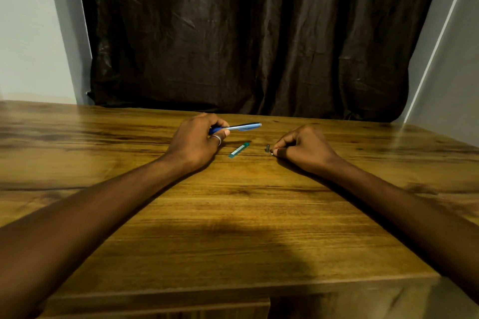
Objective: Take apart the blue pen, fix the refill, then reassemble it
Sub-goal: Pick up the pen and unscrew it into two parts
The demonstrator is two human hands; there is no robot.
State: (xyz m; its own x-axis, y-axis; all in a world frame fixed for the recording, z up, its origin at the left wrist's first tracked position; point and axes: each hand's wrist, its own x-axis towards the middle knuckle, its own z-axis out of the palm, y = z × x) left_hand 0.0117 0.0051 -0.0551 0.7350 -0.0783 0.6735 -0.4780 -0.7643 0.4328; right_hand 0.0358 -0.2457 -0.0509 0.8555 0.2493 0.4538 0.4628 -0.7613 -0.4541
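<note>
Gripping blue pen (pixel 238 126), left hand (pixel 197 137).

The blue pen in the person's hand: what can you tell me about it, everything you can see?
The blue pen is a slim barrel, seemingly plastic, light blue along most of its length with a darker blue section at the gripped end. The left hand pinches that darker end, holding the pen roughly level just above the wooden table, its free end pointing toward the person's right. Only the fingers touch it. Whether its tip piece is off cannot be seen.
</note>
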